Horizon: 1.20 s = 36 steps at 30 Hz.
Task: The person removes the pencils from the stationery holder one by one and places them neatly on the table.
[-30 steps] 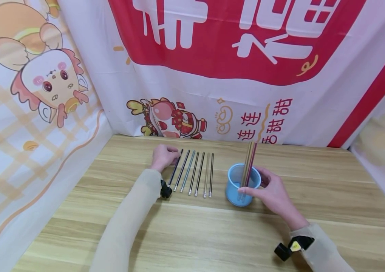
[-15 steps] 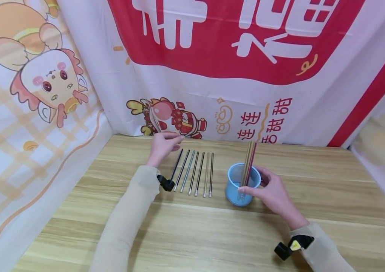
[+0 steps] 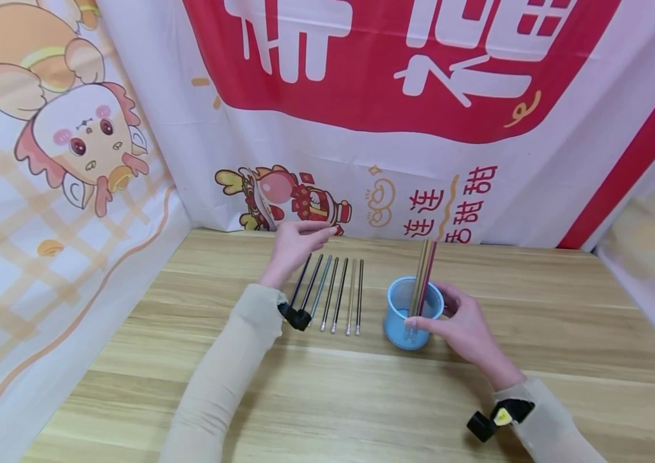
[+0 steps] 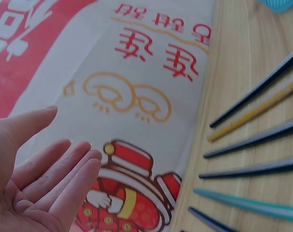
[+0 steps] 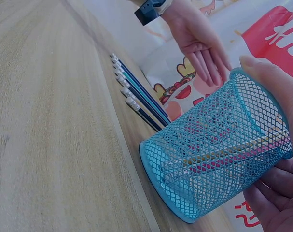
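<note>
Blue cup (image 3: 396, 329): gripping with right hand (image 3: 466, 325), hovering left hand (image 3: 296, 247) near pencils (image 3: 340, 296) on worktop (image 3: 362, 402) with thumb (image 4: 34, 123) and fingers (image 4: 76, 193) apart.

Red “连连” (image 3: 427, 202) and “甜甜” (image 3: 484, 182) stand on white cloth (image 3: 535, 199).

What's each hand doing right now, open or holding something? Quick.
Left hand: open, holding nothing, near the row of pencils.
Right hand: holding the blue mesh cup by its side.

The cup (image 5: 216, 145) is mesh, the tabletop (image 3: 350, 399) smooth wood grain.
</note>
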Available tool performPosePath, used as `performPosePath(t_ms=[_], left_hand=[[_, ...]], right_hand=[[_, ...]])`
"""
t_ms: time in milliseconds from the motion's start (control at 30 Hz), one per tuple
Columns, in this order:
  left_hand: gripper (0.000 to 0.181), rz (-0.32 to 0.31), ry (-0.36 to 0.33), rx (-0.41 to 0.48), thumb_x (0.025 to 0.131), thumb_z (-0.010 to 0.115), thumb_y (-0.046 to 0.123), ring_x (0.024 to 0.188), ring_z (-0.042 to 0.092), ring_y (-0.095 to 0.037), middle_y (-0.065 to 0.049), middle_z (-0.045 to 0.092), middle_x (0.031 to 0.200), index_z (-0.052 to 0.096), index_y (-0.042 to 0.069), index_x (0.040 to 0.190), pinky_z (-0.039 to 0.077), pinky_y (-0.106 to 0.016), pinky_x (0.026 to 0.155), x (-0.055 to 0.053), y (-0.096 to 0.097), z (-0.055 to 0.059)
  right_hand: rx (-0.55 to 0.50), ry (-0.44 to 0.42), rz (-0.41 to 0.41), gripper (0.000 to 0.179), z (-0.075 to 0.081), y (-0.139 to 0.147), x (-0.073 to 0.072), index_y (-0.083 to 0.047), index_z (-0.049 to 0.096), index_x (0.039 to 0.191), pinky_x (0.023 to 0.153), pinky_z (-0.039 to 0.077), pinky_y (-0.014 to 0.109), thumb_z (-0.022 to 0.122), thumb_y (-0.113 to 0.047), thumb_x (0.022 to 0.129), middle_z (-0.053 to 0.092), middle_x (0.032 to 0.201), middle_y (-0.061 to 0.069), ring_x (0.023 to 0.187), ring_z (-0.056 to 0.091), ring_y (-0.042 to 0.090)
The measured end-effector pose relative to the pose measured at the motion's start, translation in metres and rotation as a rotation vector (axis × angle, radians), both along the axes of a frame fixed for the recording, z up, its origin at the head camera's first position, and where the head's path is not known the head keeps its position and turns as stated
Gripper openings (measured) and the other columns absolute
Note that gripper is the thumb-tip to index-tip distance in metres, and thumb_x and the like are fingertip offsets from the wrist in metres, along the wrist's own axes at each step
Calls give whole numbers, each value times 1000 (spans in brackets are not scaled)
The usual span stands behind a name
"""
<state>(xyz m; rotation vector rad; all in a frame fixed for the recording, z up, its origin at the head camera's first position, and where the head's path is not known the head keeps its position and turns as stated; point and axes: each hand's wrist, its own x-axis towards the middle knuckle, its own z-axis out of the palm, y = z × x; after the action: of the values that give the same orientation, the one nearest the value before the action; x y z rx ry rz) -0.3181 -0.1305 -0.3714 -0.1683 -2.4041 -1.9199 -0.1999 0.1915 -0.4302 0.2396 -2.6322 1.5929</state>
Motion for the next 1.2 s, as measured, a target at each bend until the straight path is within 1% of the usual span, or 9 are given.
performPosePath(t_ms=[67,200,300,433,533,667,867,1033,1200], left_hand=[[42,-18,4,7,90,81,35,101,72,-25,-5,74,111,74,8,121,60,-28,85,3,5,2],[42,-54,23,-13,90,81,34,103,71,-22,-3,73,115,73,9,124,59,-30,88,9,15,8],[40,-70,49,-40,90,80,35,104,70,-18,-1,73,117,74,14,124,59,-32,89,14,22,11],[39,-84,79,-57,89,81,37,104,69,-14,2,73,118,74,19,123,58,-32,91,19,32,14],[39,-109,102,-58,89,81,36,105,69,-12,4,73,116,74,18,123,57,-32,93,22,41,13],[42,-135,112,-64,88,82,35,104,68,-10,5,74,114,73,16,124,56,-32,95,25,54,9],[46,-167,87,-81,86,84,37,104,68,-9,3,73,117,72,16,126,55,-29,95,30,74,-2],[49,-176,65,-104,86,84,34,102,67,-7,3,73,116,70,15,128,55,-27,92,32,89,-13],[47,-180,62,-122,87,84,32,100,68,-7,2,74,115,71,13,128,56,-26,90,32,101,-18]], right_hand=[[3,5,1,78,-1,0,-1,-8,54,143,107,48,48,90,-34,80,61,134,14,123,58,31],[7,10,1,78,-2,1,-1,-9,54,142,105,49,48,91,-35,79,62,133,11,121,59,29],[5,8,2,78,-2,1,-1,-9,54,143,106,48,48,90,-36,79,61,133,12,122,59,30],[-4,3,5,79,-1,1,0,-8,53,145,107,47,49,90,-36,80,60,136,15,124,58,32],[-12,-4,6,79,1,1,1,-8,51,146,107,47,49,89,-34,81,59,137,15,125,57,32],[-14,-4,7,79,1,1,1,-9,51,146,107,47,49,89,-33,81,59,138,15,125,57,32],[-15,-2,5,80,2,1,1,-8,51,146,106,48,48,89,-34,81,60,137,15,124,58,32],[-8,-6,-1,79,2,0,1,-6,52,145,107,47,49,89,-34,81,60,137,16,124,58,33],[-5,-4,-8,79,3,-1,1,-6,53,144,107,47,49,90,-34,80,60,136,16,124,58,32]])
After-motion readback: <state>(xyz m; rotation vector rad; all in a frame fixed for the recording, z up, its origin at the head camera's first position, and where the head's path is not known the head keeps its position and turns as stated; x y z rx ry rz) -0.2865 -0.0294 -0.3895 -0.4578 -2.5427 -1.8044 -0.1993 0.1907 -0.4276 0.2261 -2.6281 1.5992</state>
